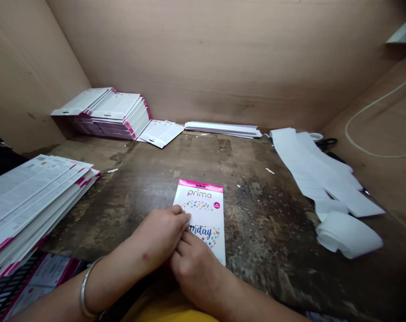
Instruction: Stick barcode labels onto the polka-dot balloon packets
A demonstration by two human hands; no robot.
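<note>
Left hand (163,231) and right hand (196,266) meet over the prima packet's (204,210) lower left, fingers bunched, grip hidden, can't tell; light, even pressure should prevent creasing.

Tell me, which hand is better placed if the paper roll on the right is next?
Probably the right hand: it is nearer the paper roll. The left hand is farther off and would reach across the right. Both are at the prima packet, though.
</note>
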